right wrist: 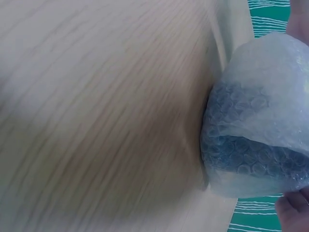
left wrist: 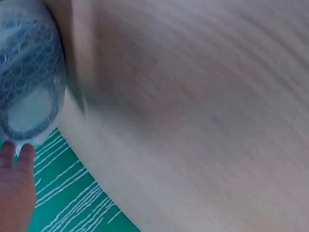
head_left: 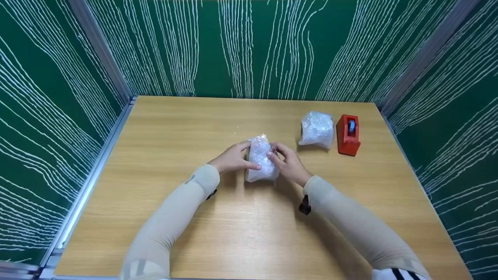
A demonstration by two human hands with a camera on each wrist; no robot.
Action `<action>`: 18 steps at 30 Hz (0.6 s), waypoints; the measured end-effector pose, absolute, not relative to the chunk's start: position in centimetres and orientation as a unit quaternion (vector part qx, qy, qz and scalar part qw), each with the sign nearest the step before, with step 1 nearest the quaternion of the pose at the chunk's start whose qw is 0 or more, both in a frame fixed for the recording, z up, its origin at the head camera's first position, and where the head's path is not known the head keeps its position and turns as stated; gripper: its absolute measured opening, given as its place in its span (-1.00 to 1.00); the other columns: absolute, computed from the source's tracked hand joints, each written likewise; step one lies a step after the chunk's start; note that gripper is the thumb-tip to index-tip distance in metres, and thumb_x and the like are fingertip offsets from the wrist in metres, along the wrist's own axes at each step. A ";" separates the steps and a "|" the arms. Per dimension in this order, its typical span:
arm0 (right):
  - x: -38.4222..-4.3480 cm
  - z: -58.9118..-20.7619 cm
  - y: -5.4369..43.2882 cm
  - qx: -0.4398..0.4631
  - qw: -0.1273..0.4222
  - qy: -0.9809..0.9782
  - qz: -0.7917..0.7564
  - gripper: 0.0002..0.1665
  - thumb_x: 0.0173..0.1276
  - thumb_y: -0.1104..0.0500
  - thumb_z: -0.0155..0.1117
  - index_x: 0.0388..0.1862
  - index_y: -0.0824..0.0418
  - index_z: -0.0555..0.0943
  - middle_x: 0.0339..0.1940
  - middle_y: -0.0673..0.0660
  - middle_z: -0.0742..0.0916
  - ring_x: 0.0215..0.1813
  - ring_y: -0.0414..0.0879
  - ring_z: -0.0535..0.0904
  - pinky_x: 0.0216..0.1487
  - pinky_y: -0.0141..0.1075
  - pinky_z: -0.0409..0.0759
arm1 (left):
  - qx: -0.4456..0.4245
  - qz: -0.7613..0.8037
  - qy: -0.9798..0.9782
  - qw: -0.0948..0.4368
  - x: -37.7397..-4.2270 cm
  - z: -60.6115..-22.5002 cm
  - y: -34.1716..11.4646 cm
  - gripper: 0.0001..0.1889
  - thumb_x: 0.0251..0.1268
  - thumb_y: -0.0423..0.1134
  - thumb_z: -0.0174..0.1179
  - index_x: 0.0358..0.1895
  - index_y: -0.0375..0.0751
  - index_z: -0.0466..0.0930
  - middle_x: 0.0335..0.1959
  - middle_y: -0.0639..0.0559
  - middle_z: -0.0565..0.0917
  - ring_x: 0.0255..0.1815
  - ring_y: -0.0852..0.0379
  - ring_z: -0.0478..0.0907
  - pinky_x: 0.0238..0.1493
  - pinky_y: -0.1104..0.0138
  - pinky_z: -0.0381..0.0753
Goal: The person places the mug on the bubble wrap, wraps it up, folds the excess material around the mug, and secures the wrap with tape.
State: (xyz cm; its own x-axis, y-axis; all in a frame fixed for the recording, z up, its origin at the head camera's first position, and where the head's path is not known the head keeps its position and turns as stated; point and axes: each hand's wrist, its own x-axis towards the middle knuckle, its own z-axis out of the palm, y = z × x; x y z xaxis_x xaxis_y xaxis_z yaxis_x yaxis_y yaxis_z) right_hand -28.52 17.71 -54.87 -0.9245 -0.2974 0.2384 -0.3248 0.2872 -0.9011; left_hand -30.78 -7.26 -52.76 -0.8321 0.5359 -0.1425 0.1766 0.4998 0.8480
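Observation:
A bundle wrapped in bubble wrap (head_left: 260, 158) stands on the wooden table (head_left: 175, 128) near its middle. My left hand (head_left: 232, 158) grips its left side, thumb across the front. My right hand (head_left: 288, 163) holds its right side with curled fingers. The left wrist view shows the wrapped bundle (left wrist: 29, 72) at the upper left, with fingertips (left wrist: 14, 183) below it. The bundle (right wrist: 260, 125) fills the right side of the right wrist view, something dark showing through the wrap, and a fingertip (right wrist: 292, 215) at the bottom right corner.
A second bubble-wrapped bundle (head_left: 317, 129) lies at the back right of the table, beside a red tape dispenser (head_left: 347, 134). Green panels with white lines (head_left: 249, 46) wall in the table on three sides.

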 end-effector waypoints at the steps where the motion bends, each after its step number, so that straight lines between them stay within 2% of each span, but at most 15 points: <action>1: -28.6 -54.9 17.7 0.193 0.017 -0.800 0.568 -0.89 0.62 0.32 0.28 -0.10 0.39 0.59 0.18 0.33 0.73 0.49 0.24 0.56 0.74 0.17 0.29 | 0.209 0.454 0.845 0.193 -30.8 -52.9 -7.2 0.12 0.17 0.26 0.59 0.75 0.06 0.21 0.78 0.05 0.25 0.81 -0.06 0.12 0.78 -0.09 0.16; 5: -28.6 -55.2 17.4 0.182 0.040 -0.795 0.578 -0.85 0.60 0.33 0.31 -0.08 0.47 0.60 0.06 0.29 0.73 0.32 0.13 0.62 0.64 0.11 0.45 | 0.198 0.463 0.846 0.178 -30.8 -53.3 -6.7 0.04 0.28 0.29 0.50 0.73 0.01 0.25 0.76 0.04 0.29 0.79 -0.06 0.16 0.77 -0.10 0.19; 8: -28.6 -55.2 17.1 0.176 0.052 -0.790 0.585 -0.86 0.57 0.35 0.33 -0.10 0.47 0.60 0.03 0.32 0.74 0.24 0.13 0.64 0.55 0.10 0.54 | 0.195 0.476 0.843 0.157 -30.8 -53.6 -6.3 -0.07 0.40 0.26 0.43 0.70 -0.05 0.31 0.73 -0.02 0.34 0.78 -0.09 0.20 0.76 -0.09 0.21; 14: -28.4 -55.2 16.8 0.148 0.053 -0.787 0.597 -0.90 0.52 0.44 0.33 -0.22 0.44 0.57 0.18 0.45 0.76 0.33 0.30 0.66 0.53 0.14 0.55 | 0.202 0.518 0.824 0.113 -30.7 -54.4 -5.6 -0.38 0.56 -0.06 0.36 0.53 -0.26 0.49 0.58 -0.19 0.53 0.67 -0.15 0.39 0.69 -0.02 0.38; 18: -28.5 -55.3 16.6 0.125 0.051 -0.788 0.601 -0.84 0.49 0.45 0.34 -0.29 0.44 0.53 0.24 0.50 0.73 0.38 0.39 0.64 0.55 0.17 0.53 | 0.200 0.540 0.812 0.098 -30.4 -54.6 -5.3 -0.46 0.61 -0.14 0.29 0.51 -0.25 0.46 0.52 -0.23 0.56 0.62 -0.16 0.44 0.64 -0.02 0.45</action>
